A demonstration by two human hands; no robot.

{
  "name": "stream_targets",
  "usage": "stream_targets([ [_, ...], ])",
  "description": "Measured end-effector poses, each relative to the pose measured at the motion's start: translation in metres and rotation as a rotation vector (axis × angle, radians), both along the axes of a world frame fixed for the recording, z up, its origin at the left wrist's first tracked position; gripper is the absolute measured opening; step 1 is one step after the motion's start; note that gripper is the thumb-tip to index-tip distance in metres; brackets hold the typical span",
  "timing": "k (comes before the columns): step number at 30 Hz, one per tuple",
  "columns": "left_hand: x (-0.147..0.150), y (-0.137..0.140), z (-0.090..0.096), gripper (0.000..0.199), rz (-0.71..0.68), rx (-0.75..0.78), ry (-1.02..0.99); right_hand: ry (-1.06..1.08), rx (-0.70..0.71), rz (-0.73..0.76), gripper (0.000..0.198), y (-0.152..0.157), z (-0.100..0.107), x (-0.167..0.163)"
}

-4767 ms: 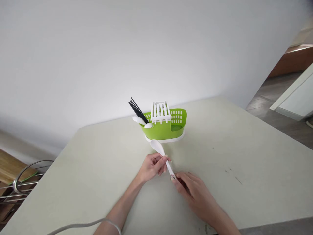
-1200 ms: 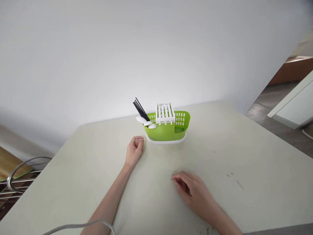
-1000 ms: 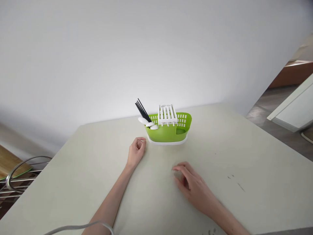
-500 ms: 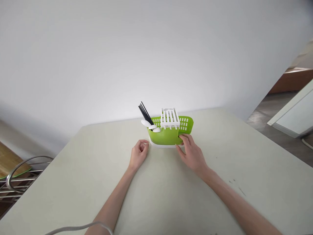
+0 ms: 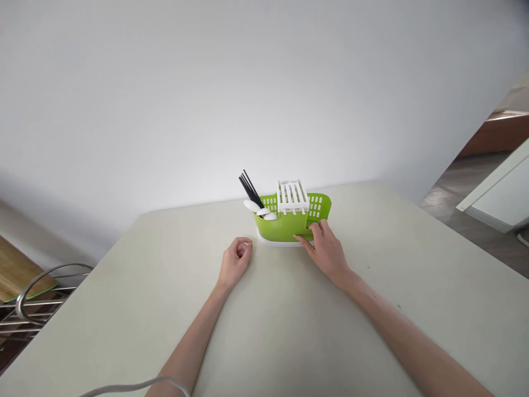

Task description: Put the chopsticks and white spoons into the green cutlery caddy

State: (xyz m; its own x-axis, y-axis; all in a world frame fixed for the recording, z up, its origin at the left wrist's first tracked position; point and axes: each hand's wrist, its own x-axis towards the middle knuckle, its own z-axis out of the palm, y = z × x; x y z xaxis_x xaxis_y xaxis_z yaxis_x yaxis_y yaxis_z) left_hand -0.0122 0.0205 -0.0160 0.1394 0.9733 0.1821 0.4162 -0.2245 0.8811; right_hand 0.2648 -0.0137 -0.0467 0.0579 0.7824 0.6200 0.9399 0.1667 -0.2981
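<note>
A green cutlery holder with a white base stands on the pale table, near the wall. Black chopsticks lean out of its left end, and several white spoons rest beside them, bowls up. Across its middle sits a white slatted rack. My right hand grips the holder's front wall toward the right, thumb outside and fingers over the low rim. My left hand lies on the table just left of the holder, fingers curled, apart from it and with nothing visible inside.
Behind the table rises a white wall. Off its left edge are a metal wire rack and a wooden board. A grey cable crosses my left forearm. To the right, a white panel stands on the floor.
The holder has shifted slightly right and away in the view, widening its gap from my left hand. My right hand's thumb now presses higher on its front wall. My left hand stays put.
</note>
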Motion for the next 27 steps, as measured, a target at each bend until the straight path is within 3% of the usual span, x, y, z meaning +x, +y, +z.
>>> stream_targets([
  [15,-0.043,0.0,-0.011,0.027,-0.039,0.02,0.073,0.043,-0.104,0.019,0.046,0.015,-0.013,0.045],
  [27,-0.085,0.007,-0.025,0.026,-0.064,0.033,0.085,0.014,-0.244,-0.025,0.06,0.026,-0.023,0.112],
])
